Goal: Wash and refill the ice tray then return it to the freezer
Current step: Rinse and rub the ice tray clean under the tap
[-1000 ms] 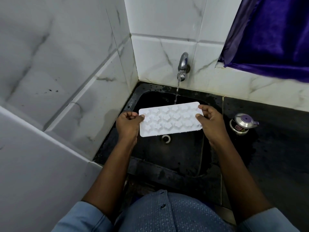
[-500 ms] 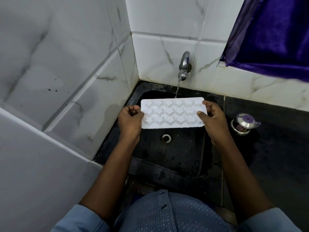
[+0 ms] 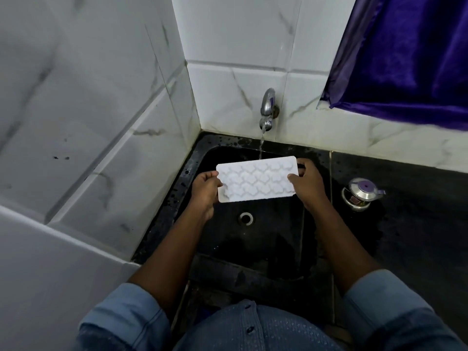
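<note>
Left grip (image 3: pixel 205 188), right grip (image 3: pixel 307 183) each clasp an end of the ice tray (image 3: pixel 255 182) at the running tap (image 3: pixel 267 107); rinse stage, likely. Refill, freezer return — not yet done.

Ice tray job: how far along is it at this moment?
Done: chrome wall tap is running. In hand: left hand and right hand hold the white plastic ice tray by its ends over the black sink, far edge at the stream. Left: finishing the fill, freezer return.

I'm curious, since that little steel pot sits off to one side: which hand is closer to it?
Right. The right hand grips the end of the ice tray nearest the steel pot; the left hand holds the opposite end, farther away.
</note>
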`<state>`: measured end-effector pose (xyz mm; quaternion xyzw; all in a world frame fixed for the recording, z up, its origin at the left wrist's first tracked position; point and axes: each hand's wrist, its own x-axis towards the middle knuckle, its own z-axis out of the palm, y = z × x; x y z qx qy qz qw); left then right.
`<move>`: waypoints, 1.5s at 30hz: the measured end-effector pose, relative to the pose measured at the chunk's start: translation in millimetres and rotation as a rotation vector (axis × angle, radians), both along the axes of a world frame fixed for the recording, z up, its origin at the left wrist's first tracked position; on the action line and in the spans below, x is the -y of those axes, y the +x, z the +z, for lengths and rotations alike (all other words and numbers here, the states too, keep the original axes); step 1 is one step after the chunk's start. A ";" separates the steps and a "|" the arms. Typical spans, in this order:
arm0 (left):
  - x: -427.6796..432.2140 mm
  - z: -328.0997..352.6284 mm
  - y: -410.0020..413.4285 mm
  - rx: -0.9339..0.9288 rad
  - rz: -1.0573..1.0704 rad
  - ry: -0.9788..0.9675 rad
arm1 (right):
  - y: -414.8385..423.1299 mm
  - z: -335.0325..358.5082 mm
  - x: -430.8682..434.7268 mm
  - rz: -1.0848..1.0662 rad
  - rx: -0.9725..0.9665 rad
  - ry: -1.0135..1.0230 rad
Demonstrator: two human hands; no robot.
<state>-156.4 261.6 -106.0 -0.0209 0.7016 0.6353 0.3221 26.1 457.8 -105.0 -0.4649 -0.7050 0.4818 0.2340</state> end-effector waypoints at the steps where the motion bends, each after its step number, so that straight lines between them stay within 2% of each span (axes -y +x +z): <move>1: -8.2 3.4 -2.0 0.002 -0.026 0.019 | -3.6 -1.9 -7.9 -0.019 -0.006 0.011; 10: -89.1 28.3 -14.3 0.003 -0.238 0.142 | -2.9 3.5 -74.9 -0.191 -0.007 0.078; 17: -113.9 28.5 -18.0 0.074 -0.241 0.219 | 5.6 -10.5 -87.5 -0.232 -0.012 0.063; 25: -95.9 2.7 -57.6 0.031 0.048 0.102 | -30.8 -22.2 -64.5 -0.102 -0.057 0.027; 32: -56.2 6.6 -81.7 0.026 0.214 0.088 | -75.2 -29.8 -39.1 0.004 -0.040 0.013; 38: -33.5 2.4 -101.0 0.013 0.296 0.045 | -102.1 -31.7 -24.6 0.093 -0.033 0.013; 45: -32.2 5.9 -95.6 0.040 0.295 0.071 | -103.8 -30.7 -21.9 0.118 -0.021 0.065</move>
